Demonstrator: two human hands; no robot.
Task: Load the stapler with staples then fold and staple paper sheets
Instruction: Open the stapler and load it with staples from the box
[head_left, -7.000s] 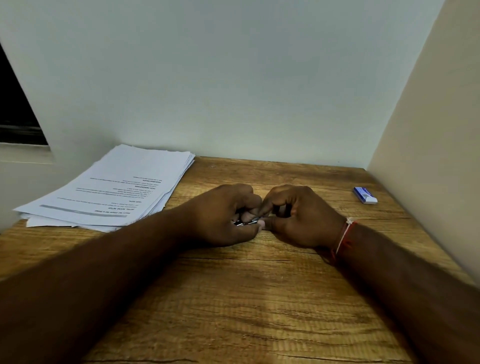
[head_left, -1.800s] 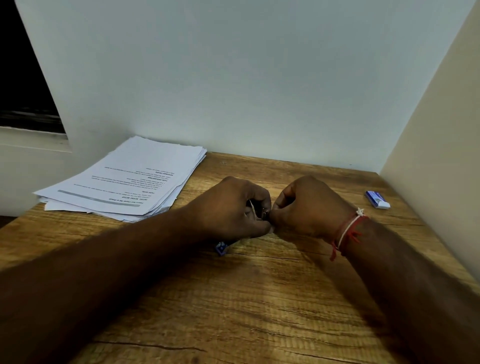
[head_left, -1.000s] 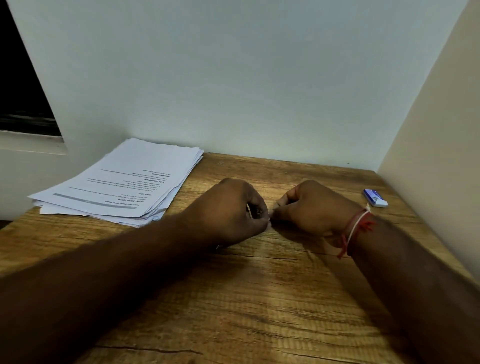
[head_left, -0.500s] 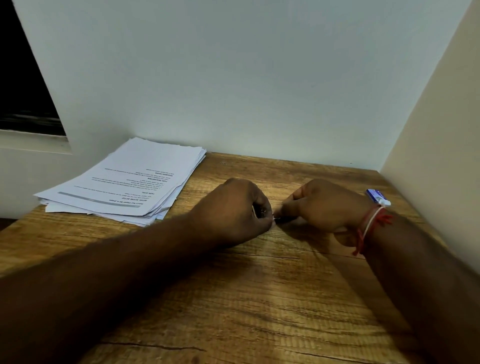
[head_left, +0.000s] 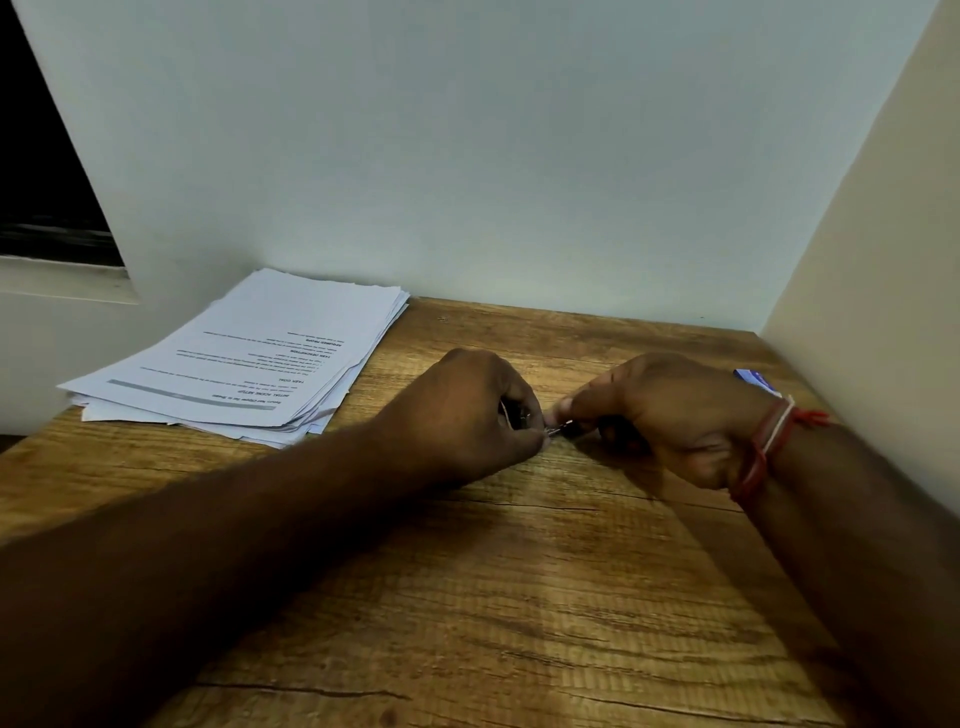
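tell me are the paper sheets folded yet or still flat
Flat: the paper sheets lie spread in an unfolded stack at the desk's back left.

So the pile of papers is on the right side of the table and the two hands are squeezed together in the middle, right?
Not quite. The head view shows the pile of papers on the left side of the table, at the back by the wall. The rest is right: the left hand and right hand are close together in the middle, working on something small between them.
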